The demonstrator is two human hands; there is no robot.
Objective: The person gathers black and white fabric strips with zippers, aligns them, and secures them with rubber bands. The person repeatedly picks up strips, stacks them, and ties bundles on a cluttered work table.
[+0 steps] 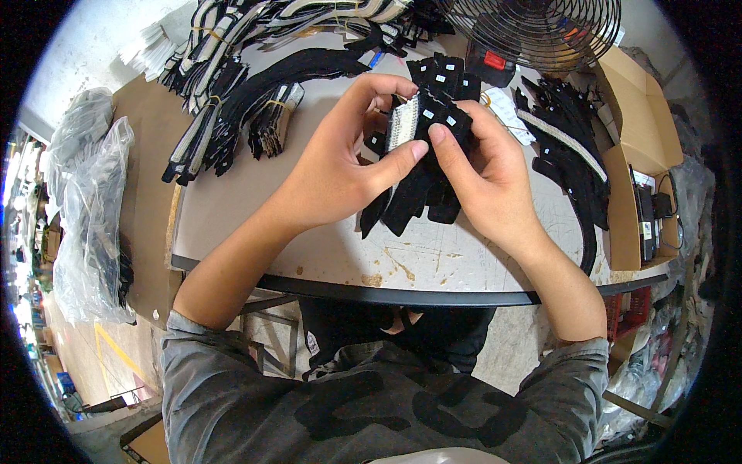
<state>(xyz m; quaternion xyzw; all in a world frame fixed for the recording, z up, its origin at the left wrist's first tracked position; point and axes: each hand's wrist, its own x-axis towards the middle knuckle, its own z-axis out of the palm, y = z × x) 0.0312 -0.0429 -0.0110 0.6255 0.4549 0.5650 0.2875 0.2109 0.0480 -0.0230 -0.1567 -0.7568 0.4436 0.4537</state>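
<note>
Nearest the viewer, the table's (pixel 325 255) dark front edge runs across the view, with a bare scuffed strip of tabletop just behind it. Above that strip, both hands close on one stack of black fabric strips (pixel 421 182). The left hand (pixel 340 166) grips its left side, thumb pressed to the front. The right hand (pixel 487 178) clamps its right side, thumb laid over the top pieces. The strips' lower ends hang just over the table surface. Right of the stack, an open cardboard box (pixel 641 116) stands at the table's right edge; its contents cannot be made out. More black strips (pixel 568 162) lie between the box and the stack. Left of the table, clear plastic bags (pixel 89 209) hang. Beyond the stack, banded bundles (pixel 232 100) crowd the far edge beside a fan (pixel 541 27).
</note>
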